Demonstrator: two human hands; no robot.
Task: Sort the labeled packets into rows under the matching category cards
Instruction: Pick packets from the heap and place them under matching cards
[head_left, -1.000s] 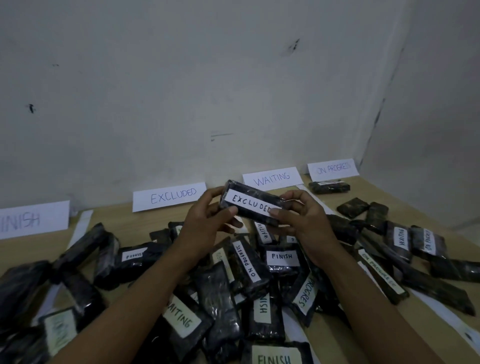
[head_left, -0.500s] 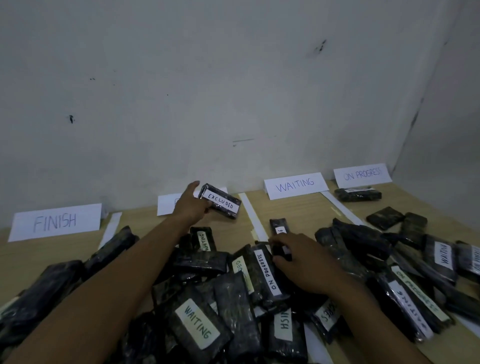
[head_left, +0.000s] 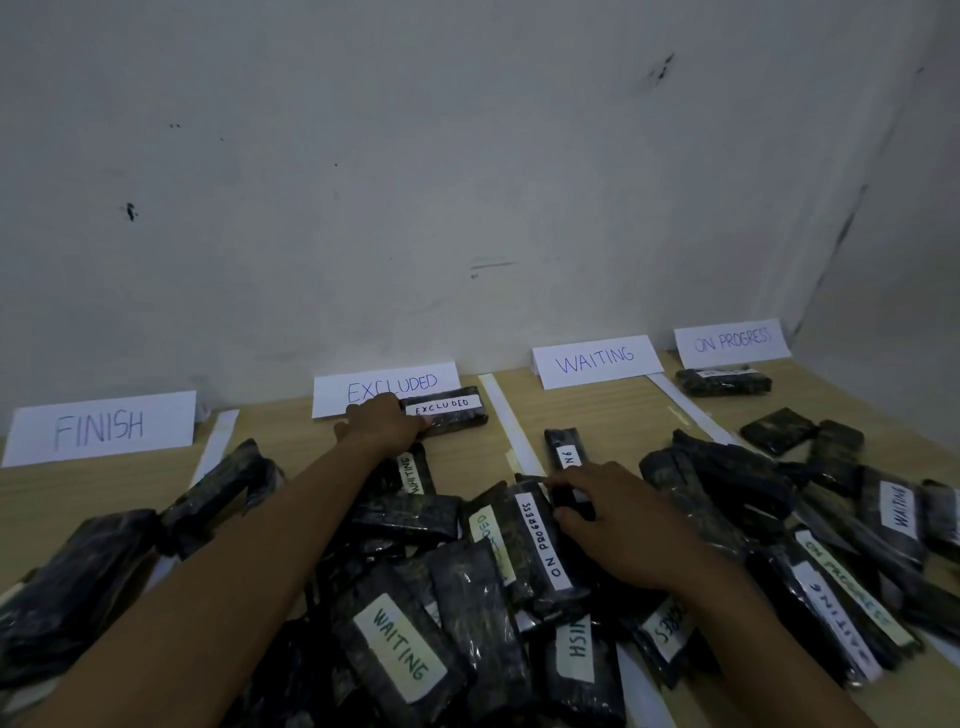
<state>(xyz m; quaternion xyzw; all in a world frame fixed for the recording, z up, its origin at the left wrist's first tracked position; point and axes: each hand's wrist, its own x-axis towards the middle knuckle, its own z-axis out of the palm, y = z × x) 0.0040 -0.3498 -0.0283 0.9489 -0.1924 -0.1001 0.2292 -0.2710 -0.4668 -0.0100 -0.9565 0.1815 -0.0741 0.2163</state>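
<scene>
Four white category cards stand against the wall: FINISH, EXCLUDED, WAITING and ON PROGRESS. My left hand grips the left end of a dark packet labelled EXCLUDED, which lies on the table right below the EXCLUDED card. My right hand pinches the near end of a narrow dark packet whose visible label ends in "NG"; it lies at the far edge of the pile. A heap of several dark labelled packets fills the near table.
One packet lies under the ON PROGRESS card. White tape strips divide the wooden table into columns. More loose packets spread to the right. The wall closes off the back and the right side.
My left hand carried the EXCLUDED packet forward and down onto the table under its card. My right hand let go of it, dropped to the pile and took hold of the narrow packet.
</scene>
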